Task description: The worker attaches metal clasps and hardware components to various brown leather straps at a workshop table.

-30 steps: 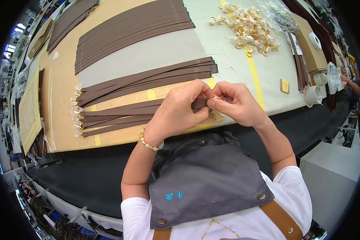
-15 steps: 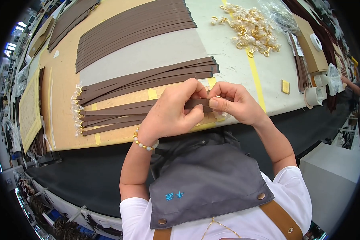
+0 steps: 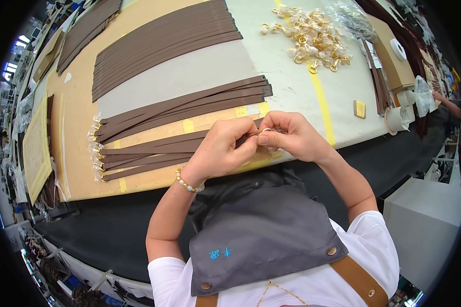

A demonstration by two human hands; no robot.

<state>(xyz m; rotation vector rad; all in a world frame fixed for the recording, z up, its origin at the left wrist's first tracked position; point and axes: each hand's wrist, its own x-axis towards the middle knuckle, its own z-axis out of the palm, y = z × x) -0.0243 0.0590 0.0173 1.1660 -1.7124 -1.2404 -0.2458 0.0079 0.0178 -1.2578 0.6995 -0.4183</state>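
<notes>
My left hand [image 3: 221, 148] and my right hand [image 3: 292, 135] meet over the near edge of the worktable, both pinching the end of one brown leather strap [image 3: 153, 148]. A small gold ring or clasp shows between my right fingertips, mostly hidden. The strap runs left to a row of straps [image 3: 138, 163] whose far ends carry gold clasps wrapped in clear film [image 3: 96, 153]. A bead bracelet circles my left wrist.
More brown straps lie fanned [image 3: 189, 105] and stacked [image 3: 164, 43] farther back on the tan board. A pile of gold clasps [image 3: 315, 38] sits at the back right, with tape rolls [image 3: 397, 117] and another person's arm [image 3: 445, 102] at the right edge.
My hands have stayed at the strap's end, with the fingers shifting slightly; the left hand closed in a little over the strap tip.
</notes>
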